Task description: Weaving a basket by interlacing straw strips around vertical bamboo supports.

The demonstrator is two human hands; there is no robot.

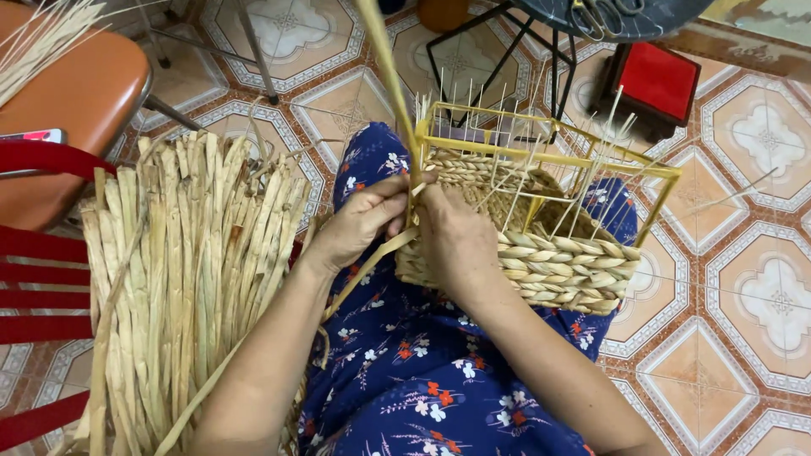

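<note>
A half-woven basket (557, 266) of braided dried straw rests on my lap, built around a yellow wire frame (549, 148) with thin upright spokes. My left hand (363, 224) pinches a long dried straw strand (384, 63) at the basket's near-left corner; the strand runs up out of view. My right hand (456, 241) presses against the same corner, fingers curled on the weave beside the strand. A second length of the strand (372, 262) trails down under my left wrist.
A thick bundle of dried straw strips (194, 270) lies to my left against a red slatted chair (38, 287). An orange chair seat (76, 101) holds more strands. A red stool (659, 80) and a black metal stand (541, 42) stand ahead on the patterned tile floor (743, 279).
</note>
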